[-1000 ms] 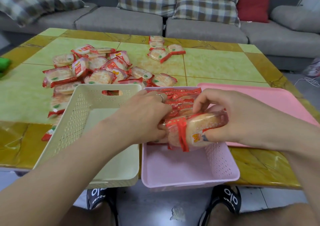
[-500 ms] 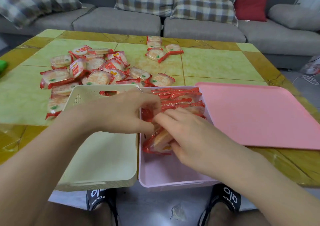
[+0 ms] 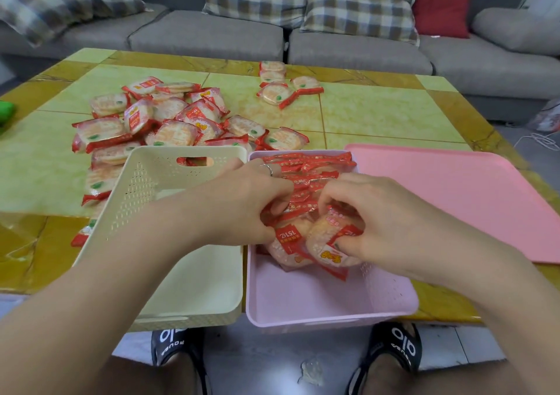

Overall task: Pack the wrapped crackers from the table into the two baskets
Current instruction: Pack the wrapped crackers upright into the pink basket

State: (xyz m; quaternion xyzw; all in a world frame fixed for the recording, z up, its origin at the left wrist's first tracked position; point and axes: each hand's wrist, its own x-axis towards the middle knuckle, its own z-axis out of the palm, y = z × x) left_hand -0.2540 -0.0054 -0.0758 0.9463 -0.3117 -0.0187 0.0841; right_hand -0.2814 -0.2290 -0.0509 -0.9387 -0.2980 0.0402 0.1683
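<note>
A pink basket (image 3: 327,306) stands at the table's near edge, its far half filled with upright wrapped crackers (image 3: 306,170). Both my hands are inside it. My left hand (image 3: 242,206) pinches the red wrapper edge of a packed cracker. My right hand (image 3: 372,215) grips a wrapped cracker (image 3: 325,243) standing on edge at the front of the row. A cream basket (image 3: 188,285) sits just left of the pink one and looks to hold nothing. A loose pile of wrapped crackers (image 3: 163,118) lies on the table behind the cream basket.
A few more wrapped crackers (image 3: 280,87) lie at the table's far middle. A pink lid (image 3: 454,194) lies flat to the right of the pink basket. A grey sofa (image 3: 357,49) with checked cushions runs behind the table. A green object (image 3: 4,114) sits at the left edge.
My right hand has brought a wrapped cracker down into the pink basket and stood it against the row. My left hand stayed at the packed crackers.
</note>
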